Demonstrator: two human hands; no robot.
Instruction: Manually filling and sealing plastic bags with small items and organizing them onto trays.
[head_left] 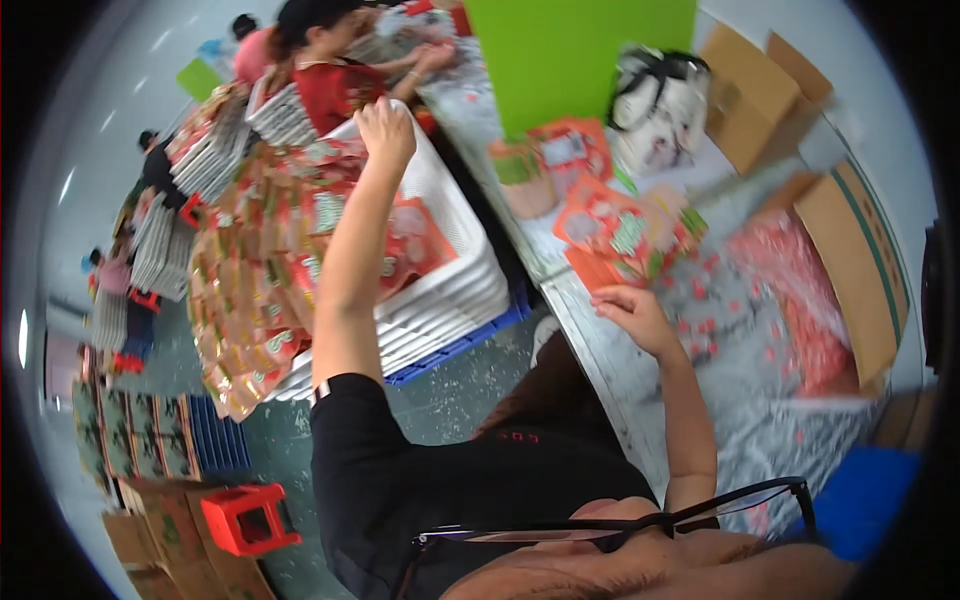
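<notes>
My left hand [386, 132] is closed at the far rim of a white plastic tray [455, 215], at the end of my outstretched arm. Its fingertips are partly hidden. Red-and-tan printed pouches [265, 255] fill this top tray of a stack and spread over its left side. Over the worktable my right hand [637, 316] pinches the near edge of a red-orange pouch [592, 270], thumb and fingers close together. This pouch lies by a small pile of similar pouches [620, 225]. The exact contact of the fingertips is small and slightly blurred.
Small red sachets lie on the worktable [690, 385], beside an open carton [860, 280] of pink-red packets. A green panel [575, 60], white bag [660, 110] and carton [755, 95] stand behind. A person in red [340, 90] works beyond the tray. A red stool [250, 520] stands left.
</notes>
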